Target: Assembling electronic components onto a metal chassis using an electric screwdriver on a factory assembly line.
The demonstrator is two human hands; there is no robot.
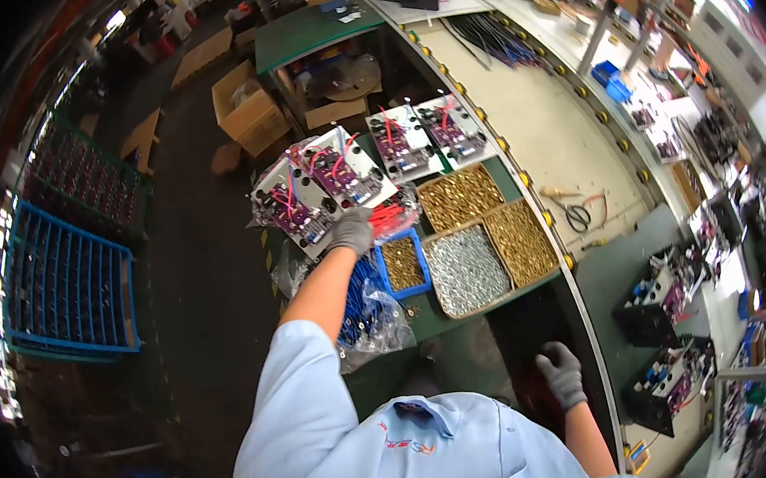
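Observation:
My left hand [352, 232], in a grey glove, reaches to the near edge of a white panel [380, 181] that carries a purple circuit board [333, 167] with red wires. Its fingers are drawn together, and what they hold, if anything, is hidden. A second white panel with a board [287, 207] lies just left of it. Red wires in a plastic bag [389, 217] are beside my fingers. Under my left forearm, blue wires [363, 306] lie in clear plastic. My right hand [561, 376], also gloved, hangs low beside the bench, its fingers loosely bent and apart, holding nothing.
Two more board panels [402, 143] lie at the bench's back. A blue bin [405, 266] holds small brass-coloured parts. Beside it, cardboard trays contain silver screws [468, 271] and brass-coloured parts [520, 243]. A roller conveyor [532, 117] runs along the right. A blue rack [68, 280] stands left.

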